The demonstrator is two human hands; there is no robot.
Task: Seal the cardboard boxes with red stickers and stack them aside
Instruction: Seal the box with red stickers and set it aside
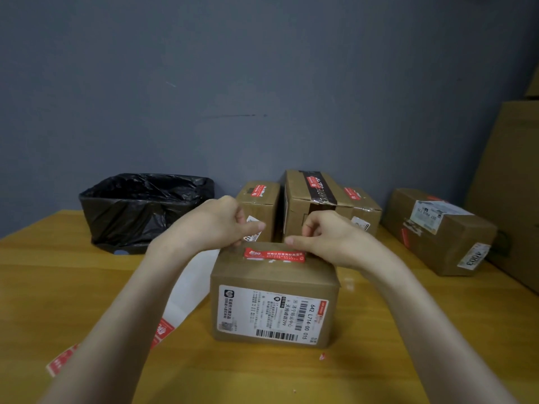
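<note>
A small cardboard box (274, 301) with a white shipping label on its near side stands on the wooden table (408, 345) in front of me. A red sticker (274, 255) lies across its top, near the far edge. My left hand (213, 225) is at the box's far left top corner, fingers curled down onto the edge and thumb pointing right. At the far right top edge my right hand (329, 237) has its fingers curled, the index fingertip just above the sticker's end. A white backing sheet (192, 287) with red stickers lies left of the box, under my left forearm.
Along the wall stand sealed boxes: a small one (258, 208), a taller one with black tape (312, 205), one beside it (361, 211), and a longer one at the right (437, 231). A container lined with a black bag (145, 208) sits back left. Large cardboard (510, 185) leans at the far right.
</note>
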